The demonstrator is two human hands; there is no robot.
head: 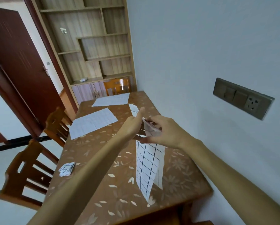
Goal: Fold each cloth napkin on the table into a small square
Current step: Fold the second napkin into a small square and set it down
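Mid-frame, 2 hands are holding a grid napkin (148, 168) above the table (176, 174) — the right hand (166, 133) is pinching a bunched corner, the left hand (132, 125) is gripping its upper edge (thumb straight). The near flat napkin (93, 124) and far flat napkin (111, 100) are lying centre-left; 1 folded napkin (66, 168) is lying lower left.

White napkin (148, 166) w/ black grid
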